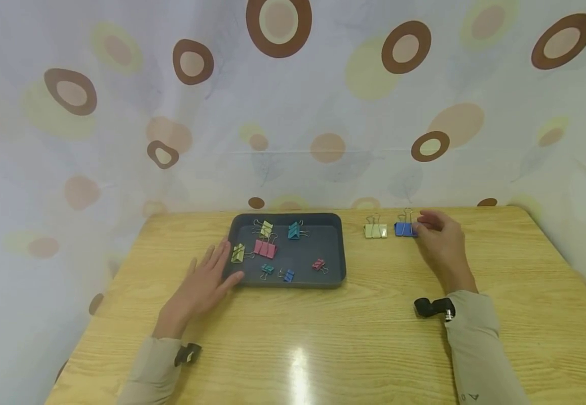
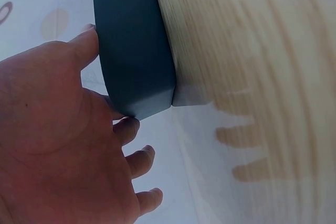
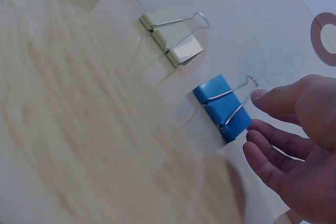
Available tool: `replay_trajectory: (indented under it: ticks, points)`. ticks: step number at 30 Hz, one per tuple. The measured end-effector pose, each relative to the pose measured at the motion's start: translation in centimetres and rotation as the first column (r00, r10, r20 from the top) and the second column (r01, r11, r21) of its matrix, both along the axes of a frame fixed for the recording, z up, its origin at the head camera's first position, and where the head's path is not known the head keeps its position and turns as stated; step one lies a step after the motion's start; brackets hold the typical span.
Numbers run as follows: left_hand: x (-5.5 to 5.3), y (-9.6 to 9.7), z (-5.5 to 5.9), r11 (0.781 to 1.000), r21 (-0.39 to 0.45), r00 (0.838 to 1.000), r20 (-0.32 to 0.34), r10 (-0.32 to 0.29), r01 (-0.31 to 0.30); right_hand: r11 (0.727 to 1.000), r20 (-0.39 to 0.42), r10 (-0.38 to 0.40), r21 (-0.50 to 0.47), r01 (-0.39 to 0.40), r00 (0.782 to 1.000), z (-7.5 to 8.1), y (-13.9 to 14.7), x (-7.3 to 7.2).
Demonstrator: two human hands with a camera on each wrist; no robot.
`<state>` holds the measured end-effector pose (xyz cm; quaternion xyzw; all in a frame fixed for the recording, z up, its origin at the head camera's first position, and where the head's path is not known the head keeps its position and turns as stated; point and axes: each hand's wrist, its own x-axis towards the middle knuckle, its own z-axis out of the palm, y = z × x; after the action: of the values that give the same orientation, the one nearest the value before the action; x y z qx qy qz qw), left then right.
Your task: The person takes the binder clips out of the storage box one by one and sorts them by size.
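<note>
My left hand (image 1: 201,289) lies along the left end of a dark grey tray (image 1: 318,281), fingers extended along its side and thumb at the near corner. The left wrist view has the fingertips against the wall of the tray (image 2: 134,35). On the right, my right hand (image 1: 442,242) is at the right end of a blue binder clip (image 1: 404,229), which stands with its wire handles up. Thumb and fingers are loosely bent and apart, the thumb tip overlapping the handle in the right wrist view. A pale yellow binder clip (image 3: 170,38) stands to its left.
Inside the tray lie several binder clips, including a large pink one (image 1: 264,248), a teal one (image 1: 294,230), a yellow one (image 1: 238,253), a small blue one (image 1: 289,275) and a small pink one (image 1: 318,264). A patterned curtain (image 1: 293,112) hangs behind the wooden table (image 1: 363,337).
</note>
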<state>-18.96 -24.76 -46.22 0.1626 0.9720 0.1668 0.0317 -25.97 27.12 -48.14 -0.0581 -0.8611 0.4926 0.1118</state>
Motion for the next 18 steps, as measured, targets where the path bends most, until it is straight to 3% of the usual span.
replay_trajectory:
  ticks: [4, 7, 10, 18]
  points:
    - [0.0, 0.2, 0.3, 1.000, -0.007, 1.000, -0.006, -0.004, 0.004, 0.999, -0.137, 0.040, 0.014, -0.038, 0.990, 0.9, -0.2, 0.2]
    - [0.1, 0.3, 0.5, 1.000, 0.003, 1.000, -0.017, -0.006, 0.006, 0.997, -0.196, 0.074, 0.005, -0.075, 0.978, 1.5, -0.9, 0.1]
    - [0.1, 0.3, 0.6, 1.000, 0.023, 1.000, -0.028, -0.012, 0.012, 0.996, -0.201, 0.086, -0.008, -0.089, 0.976, 2.1, -1.8, 0.1]
    - [-0.6, -0.4, -0.8, 1.000, -0.018, 1.000, 0.003, -0.005, 0.005, 0.989, -0.197, 0.149, 0.017, -0.148, 0.969, 2.9, -4.2, 0.3]
